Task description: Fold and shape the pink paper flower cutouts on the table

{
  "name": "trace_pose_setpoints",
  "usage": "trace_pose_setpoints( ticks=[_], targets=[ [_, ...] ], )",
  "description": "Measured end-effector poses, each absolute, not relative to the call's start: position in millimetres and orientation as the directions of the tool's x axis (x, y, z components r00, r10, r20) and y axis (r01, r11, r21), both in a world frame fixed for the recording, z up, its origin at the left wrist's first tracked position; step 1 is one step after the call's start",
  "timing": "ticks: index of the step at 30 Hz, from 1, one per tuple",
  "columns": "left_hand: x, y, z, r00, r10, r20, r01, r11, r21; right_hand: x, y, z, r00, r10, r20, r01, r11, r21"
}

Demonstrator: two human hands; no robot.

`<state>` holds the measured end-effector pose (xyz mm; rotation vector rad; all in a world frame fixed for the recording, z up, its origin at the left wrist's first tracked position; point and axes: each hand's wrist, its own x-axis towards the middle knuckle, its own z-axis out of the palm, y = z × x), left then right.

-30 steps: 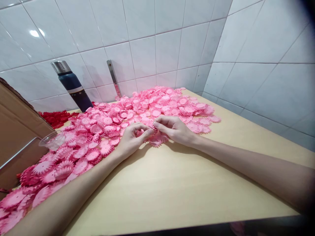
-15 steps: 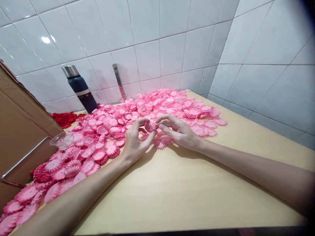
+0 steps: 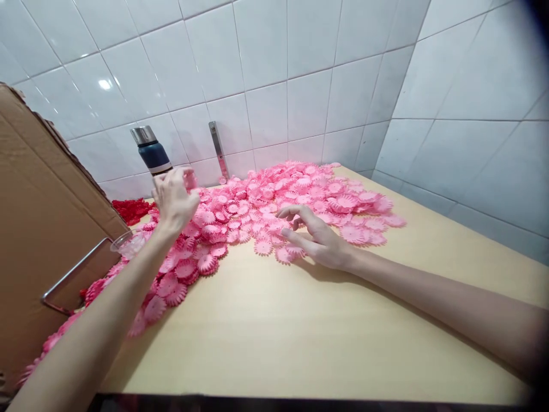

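Pink scalloped paper-like flowers (image 3: 291,183) lie in a wide heap across the back and left of the pale table (image 3: 266,326). My left hand (image 3: 174,197) is raised over the left part of the heap, in front of the bottle, its fingers closed on a pink flower (image 3: 189,178). My right hand (image 3: 315,237) hovers just above the front edge of the heap, thumb and fingers apart, with nothing between them.
A dark blue bottle (image 3: 153,154) with a silver cap stands at the back left, near red pieces (image 3: 131,210). A cardboard box (image 3: 51,229), a clear plastic cup (image 3: 128,243) and a metal wire frame (image 3: 77,272) are at the left. A metal strip (image 3: 218,149) leans on the tiled wall.
My left hand has moved left and up, away from my right hand, carrying the pink flower. My right hand has opened slightly and stayed nearly in place. The view has shifted a little.
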<state>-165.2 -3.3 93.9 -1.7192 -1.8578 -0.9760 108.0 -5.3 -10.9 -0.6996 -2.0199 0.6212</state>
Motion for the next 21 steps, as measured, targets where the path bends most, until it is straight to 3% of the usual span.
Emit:
trace_pose_setpoints(
  ticks=[2,4,8,12,16,21],
  targets=[
    [-181,0,93,-0.125,0.684,0.718,0.992,0.096,0.08,108,-7,-10,-0.466,0.668,0.58,0.244,0.727,-0.642],
    [-186,1,89,0.017,0.779,0.626,0.999,0.009,-0.039,108,-7,-9,-0.476,0.658,0.584,0.246,0.737,-0.63],
    [-167,5,71,0.321,0.906,0.275,0.938,-0.264,-0.225,109,-7,-9,-0.478,0.659,0.581,0.271,0.74,-0.616],
    [-148,13,53,0.347,0.915,0.207,0.873,-0.235,-0.427,109,-7,-8,-0.486,0.662,0.57,0.28,0.736,-0.616],
    [-148,23,55,0.31,0.908,0.283,0.899,-0.183,-0.397,109,-7,-8,-0.485,0.67,0.563,0.272,0.727,-0.631],
    [-149,25,73,0.235,0.842,0.486,0.972,-0.204,-0.116,109,-7,-8,-0.492,0.669,0.558,0.268,0.726,-0.634]
  ],
)
